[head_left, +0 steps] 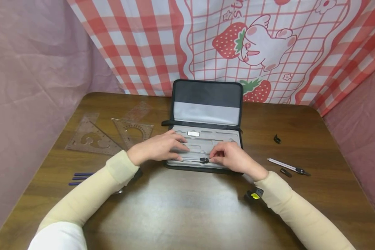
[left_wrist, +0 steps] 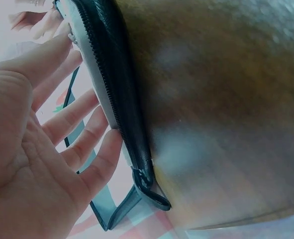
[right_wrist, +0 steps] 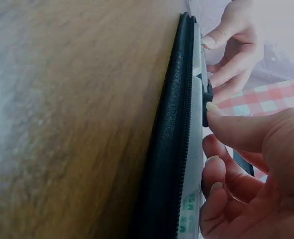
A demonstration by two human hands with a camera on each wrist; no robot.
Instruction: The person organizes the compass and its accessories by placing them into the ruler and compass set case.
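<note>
"Grey, slotted tray (head_left: 195, 141), mid-bench (head_left: 175, 211): why is its zip case (head_left: 192, 168) laid this way, with the lid (head_left: 206, 93) on the far side?"

"Opened away from you, the lid leaves the recesses facing your hands; that is the likely reason. Note the compass, or compass-like tool (head_left: 204, 160), thin-shafted and black-headed, lying lengthwise near the tray's front edge."

"And your right grip?"

"Your right hand (head_left: 232, 157) has thumb and curled fingers clamped on the tool's black head. As its bulkiest part, the head probably gives you the surest hold. Whether the tool is fully seated in a recess cannot be told."

"Your left hand (head_left: 160, 147) is posed quite differently."

"There the grip is apart: your fingers spread, nearly straight, over the tray, with the thumb at the tool's left end. Whether it touches is unclear. Such a pose suggests steadying rather than holding."

"Why do other pieces lie at both sides of you?"

"Presumably so the middle of the bench serves the case. To your left, observe clear set squares (head_left: 78, 141) and slim dark-blue rods (head_left: 82, 174); to your right, a silver-legged compass (head_left: 284, 164) with a small black part (head_left: 285, 172) just beside it. A white oblong piece (head_left: 193, 133) lies towards the tray's rear."
</note>
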